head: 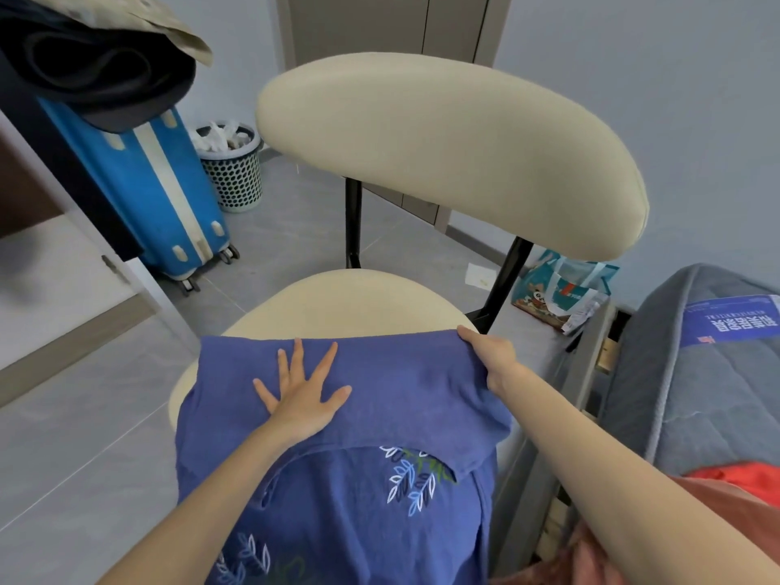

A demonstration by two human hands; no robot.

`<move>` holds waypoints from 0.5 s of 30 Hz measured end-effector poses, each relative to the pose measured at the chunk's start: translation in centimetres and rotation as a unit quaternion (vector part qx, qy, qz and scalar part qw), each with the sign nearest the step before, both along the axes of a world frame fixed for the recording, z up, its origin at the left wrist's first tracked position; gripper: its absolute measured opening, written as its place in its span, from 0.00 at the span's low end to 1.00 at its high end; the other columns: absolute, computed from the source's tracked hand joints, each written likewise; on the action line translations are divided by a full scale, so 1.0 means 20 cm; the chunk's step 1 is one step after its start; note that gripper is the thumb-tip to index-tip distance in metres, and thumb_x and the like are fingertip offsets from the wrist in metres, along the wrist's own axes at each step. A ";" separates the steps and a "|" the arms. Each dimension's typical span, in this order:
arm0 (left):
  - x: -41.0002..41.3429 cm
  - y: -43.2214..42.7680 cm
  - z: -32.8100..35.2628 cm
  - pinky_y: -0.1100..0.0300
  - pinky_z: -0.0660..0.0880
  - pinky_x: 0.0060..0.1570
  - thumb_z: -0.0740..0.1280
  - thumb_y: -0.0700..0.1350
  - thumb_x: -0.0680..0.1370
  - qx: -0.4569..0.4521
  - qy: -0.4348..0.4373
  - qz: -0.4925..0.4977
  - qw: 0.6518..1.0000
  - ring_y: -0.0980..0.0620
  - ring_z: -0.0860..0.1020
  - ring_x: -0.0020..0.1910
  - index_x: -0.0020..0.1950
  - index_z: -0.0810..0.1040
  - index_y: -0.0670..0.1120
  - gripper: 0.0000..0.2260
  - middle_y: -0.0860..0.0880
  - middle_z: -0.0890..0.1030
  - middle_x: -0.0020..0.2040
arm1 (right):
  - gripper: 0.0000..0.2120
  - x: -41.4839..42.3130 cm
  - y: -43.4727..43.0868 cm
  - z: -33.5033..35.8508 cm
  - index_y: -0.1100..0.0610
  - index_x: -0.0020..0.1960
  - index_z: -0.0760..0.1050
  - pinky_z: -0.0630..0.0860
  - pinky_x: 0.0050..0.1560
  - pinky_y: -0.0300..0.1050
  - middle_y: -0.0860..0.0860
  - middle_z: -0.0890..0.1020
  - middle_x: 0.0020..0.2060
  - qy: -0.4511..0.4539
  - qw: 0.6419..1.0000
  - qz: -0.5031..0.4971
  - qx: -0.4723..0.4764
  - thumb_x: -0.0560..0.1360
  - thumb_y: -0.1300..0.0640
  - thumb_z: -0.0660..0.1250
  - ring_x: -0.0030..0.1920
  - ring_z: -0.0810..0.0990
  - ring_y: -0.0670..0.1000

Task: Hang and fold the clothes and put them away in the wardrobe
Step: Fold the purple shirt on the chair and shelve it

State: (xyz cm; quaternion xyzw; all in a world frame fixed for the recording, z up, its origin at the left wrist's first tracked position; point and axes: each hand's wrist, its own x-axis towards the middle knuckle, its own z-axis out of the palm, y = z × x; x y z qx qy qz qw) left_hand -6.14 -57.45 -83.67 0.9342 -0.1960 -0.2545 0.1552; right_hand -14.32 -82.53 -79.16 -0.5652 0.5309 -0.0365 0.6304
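Note:
A blue garment (pixel 392 386) with embroidered white and light-blue leaves lies over the front of a cream chair seat (pixel 358 301) and hangs toward me. Its upper part is folded down over the leaf pattern. My left hand (pixel 301 392) presses flat on the folded part, fingers spread. At the garment's far right corner my right hand (pixel 491 358) pinches the fabric edge.
The chair's cream backrest (pixel 456 149) rises behind the seat. A blue suitcase (pixel 156 192) with dark clothes (pixel 97 65) on top and a mesh bin (pixel 234 171) stand at left. A grey mattress (pixel 696 373), a teal bag (pixel 561 293) and red cloth (pixel 734 479) are at right.

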 end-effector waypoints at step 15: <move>0.21 0.32 0.04 0.31 0.38 0.68 0.46 0.67 0.78 0.121 -0.035 -0.046 0.991 0.47 0.31 0.75 0.72 0.32 0.66 0.29 0.51 0.29 0.76 | 0.32 -0.01 0.16 -0.20 0.38 0.76 0.36 0.35 0.75 0.56 0.49 0.36 0.77 0.134 0.695 0.587 -0.394 0.79 0.34 0.47 0.76 0.32 0.57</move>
